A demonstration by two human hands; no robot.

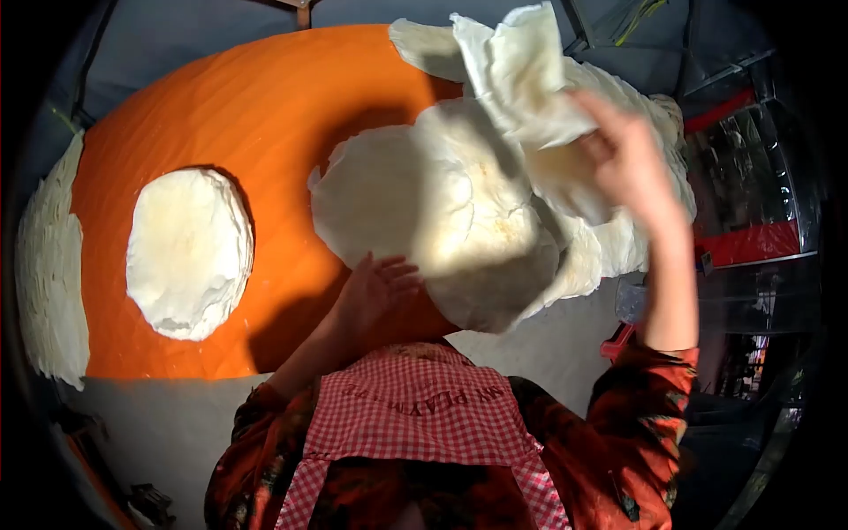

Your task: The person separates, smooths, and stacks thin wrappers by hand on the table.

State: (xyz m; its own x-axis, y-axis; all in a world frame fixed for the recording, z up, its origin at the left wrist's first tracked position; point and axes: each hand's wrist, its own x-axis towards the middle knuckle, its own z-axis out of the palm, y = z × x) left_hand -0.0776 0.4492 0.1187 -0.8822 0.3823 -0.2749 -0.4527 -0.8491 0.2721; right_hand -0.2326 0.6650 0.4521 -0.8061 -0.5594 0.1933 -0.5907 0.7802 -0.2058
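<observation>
Several thin, round, pale flatbread-like sheets (pixel 371 190) lie overlapping on an orange surface (pixel 291 79). My right hand (pixel 618 150), blurred by motion, grips the edge of a lifted, folded pale sheet (pixel 526 75) above the pile on the right. My left hand (pixel 378 287) is palm up with its fingers apart, by the lower edge of the spread sheets, and holds nothing. Left of it stands a neat stack of round pale sheets (pixel 188 252).
Another row of pale sheets (pixel 51 265) stands along the far left edge. More sheets are heaped at the right. Beyond them are a red and clear plastic package (pixel 751 243) and a small clear cup (pixel 630 302).
</observation>
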